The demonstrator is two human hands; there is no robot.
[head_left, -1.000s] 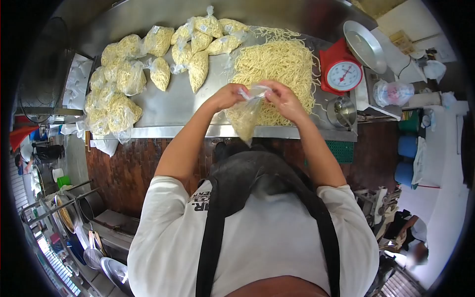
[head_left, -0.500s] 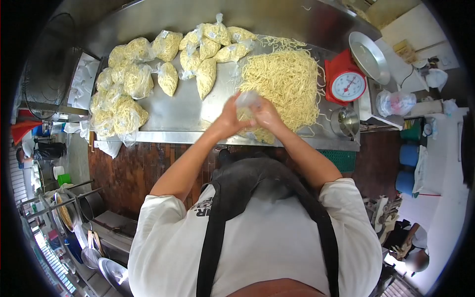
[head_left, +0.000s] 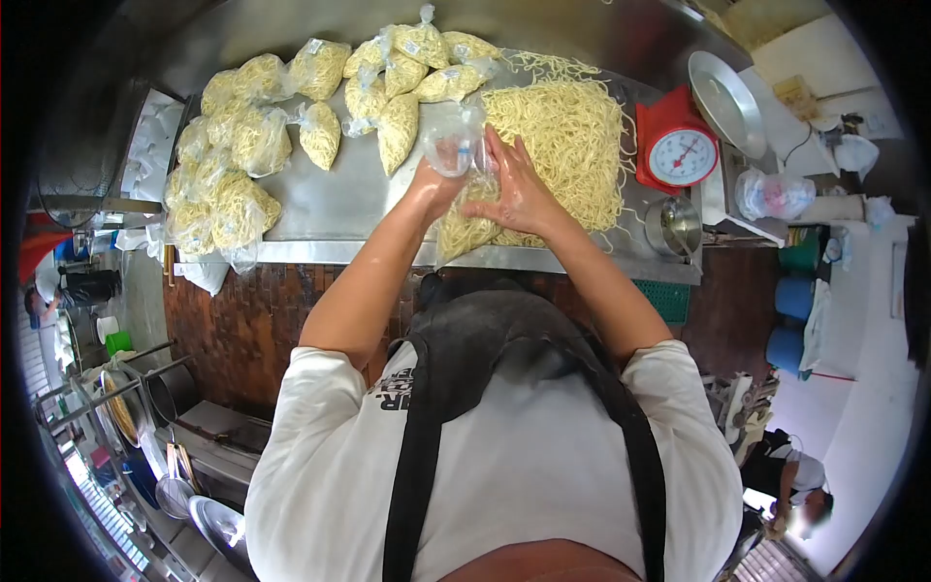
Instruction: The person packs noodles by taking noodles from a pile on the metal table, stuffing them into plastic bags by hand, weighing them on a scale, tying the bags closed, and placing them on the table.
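Below my hands a clear plastic bag of noodles (head_left: 463,231) rests on the metal table near its front edge. My left hand (head_left: 438,184) is closed on the gathered upper plastic of this bag, and the film partly covers its fingertips. My right hand (head_left: 519,189) lies against the bag's right side with fingers stretched out and thumb apart, touching the plastic. Just beyond and to the right spreads a large heap of loose yellow noodles (head_left: 572,145).
Several filled noodle bags (head_left: 233,145) lie at the left and back of the metal table (head_left: 335,209). On the right stand a red dial scale (head_left: 679,150), its metal pan (head_left: 725,102) and a steel pot (head_left: 674,228). A person (head_left: 800,485) is at lower right.
My hands have moved apart from their close position over the bag. The left went slightly left, the right opened its fingers, and the filled bag's body now shows more upright below them.
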